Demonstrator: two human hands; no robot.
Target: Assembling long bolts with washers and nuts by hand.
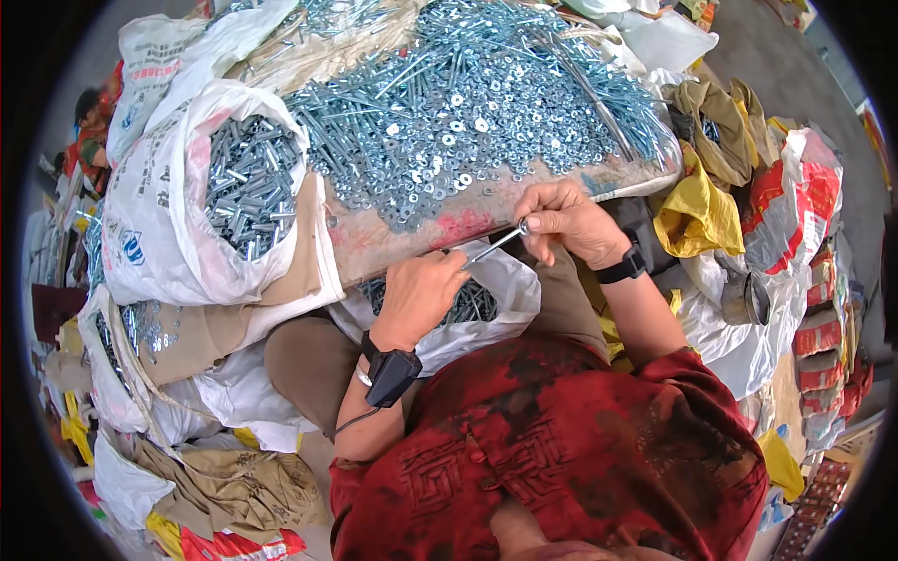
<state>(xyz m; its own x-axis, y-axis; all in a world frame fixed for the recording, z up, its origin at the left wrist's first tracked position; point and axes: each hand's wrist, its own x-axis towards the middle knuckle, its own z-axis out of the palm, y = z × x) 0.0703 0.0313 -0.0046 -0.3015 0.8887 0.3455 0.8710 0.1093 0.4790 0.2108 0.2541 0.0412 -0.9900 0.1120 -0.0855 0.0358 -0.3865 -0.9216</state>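
My left hand (418, 297) is closed round one end of a slim silvery bolt (494, 249), which slants up to the right in front of me. At its far end sits a small metal ring (524, 226), pinched between the thumb and fingers of my right hand (569, 224). Whether the ring is a washer or a nut is too small to tell. Just beyond my hands, loose washers (449, 159) lie heaped on a worn board (374, 245). Below my hands, a white bag (516, 292) on my lap holds several dark metal pieces, partly hidden by my left hand.
An open white sack (140, 224) at the left is full of short metal sleeves (248, 187). Long thin bolts (393, 70) pile up behind the washers. Yellow cloth (702, 210), a metal cup (745, 299) and red-and-white sacks (804, 206) crowd the right.
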